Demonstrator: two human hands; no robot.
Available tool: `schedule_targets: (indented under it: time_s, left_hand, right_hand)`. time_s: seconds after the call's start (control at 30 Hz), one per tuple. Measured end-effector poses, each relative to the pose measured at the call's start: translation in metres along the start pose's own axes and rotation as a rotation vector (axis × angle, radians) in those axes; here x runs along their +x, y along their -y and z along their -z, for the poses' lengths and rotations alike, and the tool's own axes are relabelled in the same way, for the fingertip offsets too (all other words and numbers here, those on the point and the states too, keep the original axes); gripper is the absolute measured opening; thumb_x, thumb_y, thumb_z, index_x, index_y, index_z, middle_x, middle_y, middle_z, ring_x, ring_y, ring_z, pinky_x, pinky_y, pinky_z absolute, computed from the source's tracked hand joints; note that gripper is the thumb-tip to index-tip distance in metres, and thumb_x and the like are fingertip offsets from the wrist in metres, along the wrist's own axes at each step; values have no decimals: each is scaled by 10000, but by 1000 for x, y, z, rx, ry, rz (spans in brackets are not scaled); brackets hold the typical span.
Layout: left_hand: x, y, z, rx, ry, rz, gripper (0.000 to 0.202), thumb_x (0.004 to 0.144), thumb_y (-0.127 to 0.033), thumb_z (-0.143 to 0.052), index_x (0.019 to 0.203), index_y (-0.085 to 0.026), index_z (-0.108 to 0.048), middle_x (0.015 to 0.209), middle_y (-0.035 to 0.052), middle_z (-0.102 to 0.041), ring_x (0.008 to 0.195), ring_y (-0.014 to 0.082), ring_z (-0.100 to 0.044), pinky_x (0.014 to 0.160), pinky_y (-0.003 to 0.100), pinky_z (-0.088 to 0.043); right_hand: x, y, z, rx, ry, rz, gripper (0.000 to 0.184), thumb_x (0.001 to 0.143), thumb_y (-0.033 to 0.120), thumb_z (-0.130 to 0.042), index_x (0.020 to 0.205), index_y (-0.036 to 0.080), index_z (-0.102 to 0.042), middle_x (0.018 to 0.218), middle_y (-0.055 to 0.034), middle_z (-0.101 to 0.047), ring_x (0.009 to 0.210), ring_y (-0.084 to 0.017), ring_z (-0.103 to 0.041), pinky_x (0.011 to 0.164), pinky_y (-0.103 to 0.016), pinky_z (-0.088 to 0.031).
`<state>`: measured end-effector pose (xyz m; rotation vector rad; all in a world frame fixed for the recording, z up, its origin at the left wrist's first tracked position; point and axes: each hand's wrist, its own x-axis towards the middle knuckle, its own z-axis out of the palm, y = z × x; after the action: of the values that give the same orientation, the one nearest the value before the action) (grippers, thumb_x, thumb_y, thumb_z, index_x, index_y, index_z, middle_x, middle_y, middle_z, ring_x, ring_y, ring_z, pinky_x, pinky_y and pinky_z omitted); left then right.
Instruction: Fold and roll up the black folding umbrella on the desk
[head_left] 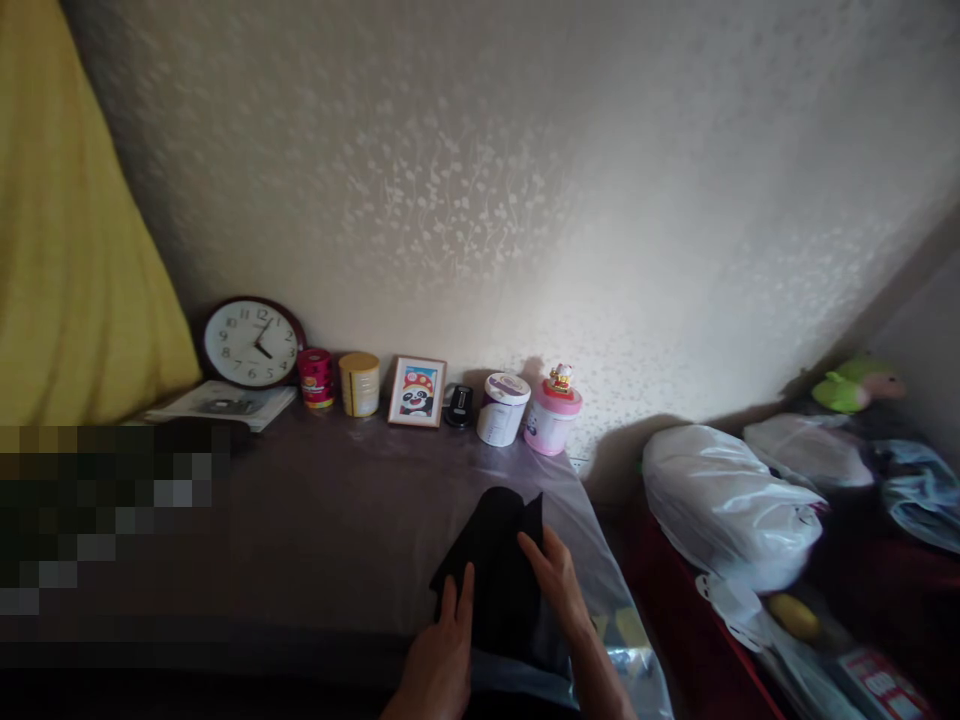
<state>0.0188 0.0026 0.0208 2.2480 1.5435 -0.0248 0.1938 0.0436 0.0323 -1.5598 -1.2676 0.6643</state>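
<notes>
A piece of black cloth point(495, 580), partly folded, lies near the right end of the table. Its exact kind I cannot make out. On its left side rests my left hand point(442, 650), two fingers stretched out over the fabric. My right hand point(556, 580) pinches the cloth's right edge between thumb and fingers, where a corner sticks up. The lower part of the cloth runs down between my forearms.
Along the wall stand a clock point(253, 342), a red tin point(316, 380), a yellow canister point(360, 386), a framed panda picture point(418, 392), a white tub point(503, 410) and a pink tub point(553, 420). Right of the table point(337, 530) lie white plastic bags point(727, 500). A yellow curtain point(75, 250) hangs left.
</notes>
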Motion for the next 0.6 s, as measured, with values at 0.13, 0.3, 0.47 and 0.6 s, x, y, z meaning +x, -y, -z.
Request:
schedule_targets:
  time_s: [0.13, 0.3, 0.47, 0.6]
  left_hand:
    - [1, -1, -1, 16, -24, 10, 805, 675, 102, -249, 1415, -160, -69, 1460, 214, -180, 911, 182, -649, 733, 236, -500]
    - [4, 2, -6, 43, -9, -14, 701, 689, 95, -236, 1360, -100, -309, 1443, 244, -194, 927, 213, -647, 762, 295, -513]
    - [7, 7, -14, 12, -43, -54, 663, 686, 81, -273, 1330, -58, -346, 1425, 260, -237, 955, 209, -637, 784, 290, -508]
    - [6, 21, -31, -16, -190, -105, 572, 755, -25, -334, 1326, -45, -336, 1383, 243, -356, 1038, 225, -598, 786, 281, -513]
  right_hand:
    - [15, 7, -26, 75, 15, 18, 295, 715, 416, -576, 823, 146, -630, 753, -43, -669, 700, -195, -596, 620, -286, -480]
    - [27, -2, -55, -15, 16, 23, 229, 710, 374, -571, 761, 154, -610, 697, -32, -640, 652, -176, -572, 571, -262, -450]
    - [29, -7, -66, -299, -1, 1, 208, 724, 318, -570, 852, 161, -616, 730, -43, -651, 678, -188, -586, 610, -266, -431]
    - [28, 2, -65, -409, 61, -62, 322, 758, 315, -560, 1021, 136, -612, 853, -91, -685, 834, -220, -631, 681, -262, -434]
